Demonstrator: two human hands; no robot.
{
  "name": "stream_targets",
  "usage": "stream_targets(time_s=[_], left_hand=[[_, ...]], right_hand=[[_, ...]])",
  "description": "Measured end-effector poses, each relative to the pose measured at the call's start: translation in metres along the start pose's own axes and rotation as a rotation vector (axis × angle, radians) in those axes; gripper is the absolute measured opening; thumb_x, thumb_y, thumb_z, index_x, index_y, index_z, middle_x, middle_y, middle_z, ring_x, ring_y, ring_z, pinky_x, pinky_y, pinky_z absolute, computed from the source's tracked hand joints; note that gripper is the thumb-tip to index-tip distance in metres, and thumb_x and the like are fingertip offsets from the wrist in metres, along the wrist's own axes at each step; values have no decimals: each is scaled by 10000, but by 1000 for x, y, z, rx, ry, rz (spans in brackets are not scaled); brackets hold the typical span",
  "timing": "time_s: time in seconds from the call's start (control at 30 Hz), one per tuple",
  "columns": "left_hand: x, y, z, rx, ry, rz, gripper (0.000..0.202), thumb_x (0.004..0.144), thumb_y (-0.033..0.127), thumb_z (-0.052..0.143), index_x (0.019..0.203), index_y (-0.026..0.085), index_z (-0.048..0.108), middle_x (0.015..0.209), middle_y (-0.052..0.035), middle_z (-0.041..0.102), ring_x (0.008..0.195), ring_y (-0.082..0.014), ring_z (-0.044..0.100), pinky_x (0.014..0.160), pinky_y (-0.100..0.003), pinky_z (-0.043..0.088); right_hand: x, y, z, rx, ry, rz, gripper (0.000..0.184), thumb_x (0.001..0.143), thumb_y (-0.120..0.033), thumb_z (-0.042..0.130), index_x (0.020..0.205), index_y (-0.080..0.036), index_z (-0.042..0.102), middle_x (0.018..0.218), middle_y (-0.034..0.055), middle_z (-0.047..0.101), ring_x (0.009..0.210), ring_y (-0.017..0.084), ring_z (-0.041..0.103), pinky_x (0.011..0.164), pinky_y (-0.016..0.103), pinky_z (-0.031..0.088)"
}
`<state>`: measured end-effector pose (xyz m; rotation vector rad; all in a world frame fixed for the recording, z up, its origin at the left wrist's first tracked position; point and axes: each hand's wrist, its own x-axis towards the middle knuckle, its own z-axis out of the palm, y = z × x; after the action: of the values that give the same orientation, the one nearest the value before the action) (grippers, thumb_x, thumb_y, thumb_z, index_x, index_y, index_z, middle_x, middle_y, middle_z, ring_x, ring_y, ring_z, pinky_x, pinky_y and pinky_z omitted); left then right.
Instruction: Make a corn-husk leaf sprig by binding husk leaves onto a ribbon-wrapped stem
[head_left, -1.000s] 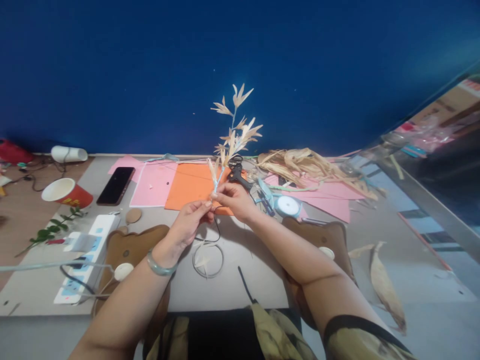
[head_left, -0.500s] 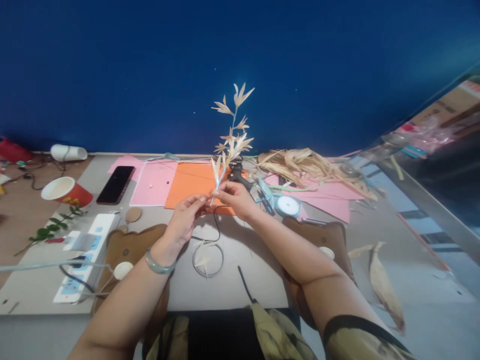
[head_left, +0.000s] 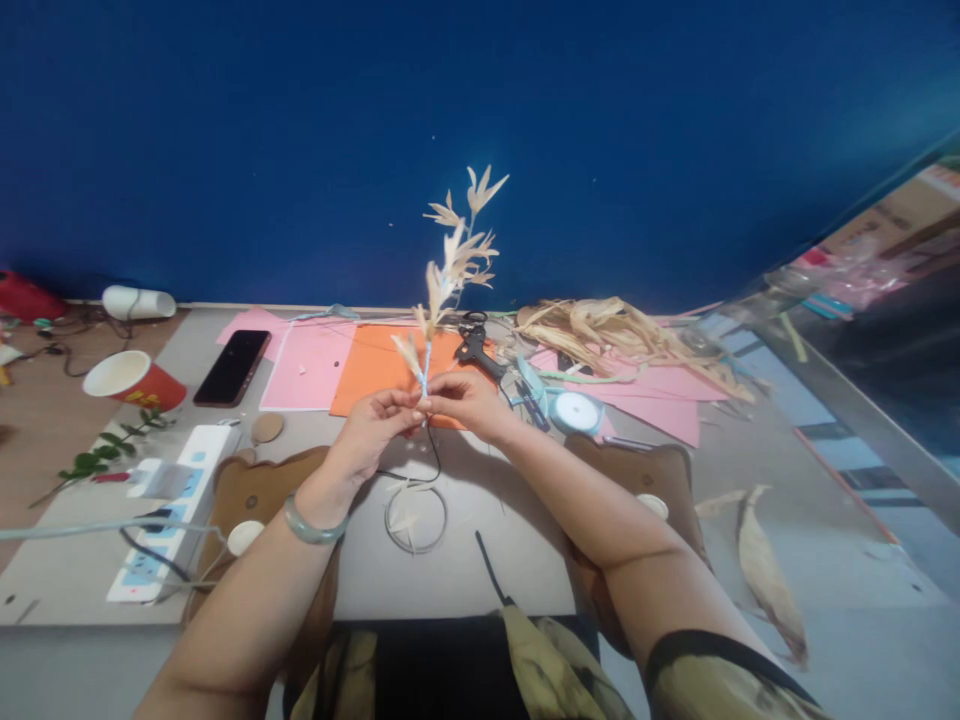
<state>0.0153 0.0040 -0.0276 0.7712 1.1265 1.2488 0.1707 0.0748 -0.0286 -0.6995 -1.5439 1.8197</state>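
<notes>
Between my two hands stands a spray of dried-husk flowers (head_left: 454, 262), upright, its stem wrapped in pale blue tape and its pointed cream petals rising against the blue wall. My right hand (head_left: 466, 402) pinches the lower stem between thumb and fingers. Close against it, my left hand (head_left: 384, 425) is closed at the stem's base, fingertips pressed together; what exactly those tips grip is too small to tell. Below the hands, a coil of thin wire (head_left: 416, 520) lies on the table with small pale petal pieces on it.
Behind my hands are an orange sheet (head_left: 367, 370), a black glue gun (head_left: 480, 350), a ribbon spool (head_left: 576, 411) and a heap of dried husks (head_left: 600, 330). Leftward are a phone (head_left: 232, 368), a paper cup (head_left: 139, 382) and a power strip (head_left: 176, 515). Brown cushions (head_left: 259, 480) lie under my forearms.
The flower spray has turned about its stem, so its lower blossoms now face further left and stand higher. Both hands have come closer together at the stem's base.
</notes>
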Motion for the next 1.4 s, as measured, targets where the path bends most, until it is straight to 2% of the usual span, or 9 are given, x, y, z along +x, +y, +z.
stream_targets(time_s=[0.2, 0.3, 0.37, 0.57, 0.77, 0.93, 1.03, 1.23, 1.4], left_hand=[[0, -1, 0, -69, -23, 3, 293, 573, 246, 819, 821, 137, 707, 654, -11, 665, 541, -82, 568, 567, -219, 462], [3, 0, -1, -128, 50, 36, 300, 559, 231, 824, 823, 147, 709, 653, -1, 651, 555, -81, 570, 571, -213, 468], [5, 1, -1, -141, 80, 65, 295, 555, 220, 824, 815, 148, 703, 651, 7, 638, 560, -72, 563, 567, -199, 464], [9, 5, -4, -179, 108, 91, 327, 550, 230, 819, 823, 142, 663, 660, 14, 622, 587, -74, 575, 595, -195, 476], [11, 4, -4, -138, 148, 135, 310, 567, 248, 803, 789, 140, 615, 647, 5, 633, 587, -89, 582, 613, -216, 469], [7, 5, -1, -60, 202, 191, 264, 583, 271, 791, 730, 139, 616, 665, -20, 658, 618, -113, 600, 658, -254, 481], [5, 7, 1, -3, 219, 206, 238, 601, 290, 782, 704, 134, 634, 638, -28, 655, 617, -126, 602, 659, -265, 483], [3, 5, 0, 68, 108, 269, 186, 665, 283, 747, 749, 128, 688, 700, -52, 688, 679, -147, 625, 691, -273, 495], [3, 3, 0, -21, 110, 230, 210, 645, 282, 765, 776, 129, 707, 737, -55, 704, 693, -152, 637, 715, -289, 513]], right_hand=[[3, 0, 0, 77, 83, 12, 348, 666, -235, 729, 1003, -173, 668, 710, -25, 621, 526, 64, 498, 519, 212, 412], [5, -1, -3, 210, 149, -70, 137, 652, -137, 631, 785, -168, 629, 785, -6, 638, 519, 55, 482, 523, 214, 395], [7, -3, -6, 309, 163, -108, 55, 636, -114, 549, 653, -167, 554, 701, -2, 622, 502, 69, 478, 505, 216, 369], [8, -10, -9, 372, 114, -93, 136, 661, -183, 420, 527, -184, 447, 496, 15, 524, 460, 114, 450, 466, 235, 321], [3, -9, -4, 109, 99, 6, 195, 781, -318, 577, 662, -169, 538, 575, -6, 568, 489, 89, 450, 495, 224, 360], [-3, -6, 0, -120, 159, -6, 286, 616, -377, 791, 663, -161, 609, 677, 18, 658, 588, 108, 548, 564, 234, 437], [-3, -6, 2, -166, 170, 33, 332, 634, -431, 774, 598, -154, 594, 603, 14, 634, 545, 100, 530, 543, 228, 435], [-5, -8, 7, -123, 45, 92, 334, 700, -465, 719, 724, -137, 669, 657, 29, 659, 508, 77, 483, 489, 210, 393], [-8, -7, 12, -126, 115, 28, 322, 691, -454, 730, 728, -141, 664, 624, 19, 644, 497, 78, 473, 473, 210, 366]])
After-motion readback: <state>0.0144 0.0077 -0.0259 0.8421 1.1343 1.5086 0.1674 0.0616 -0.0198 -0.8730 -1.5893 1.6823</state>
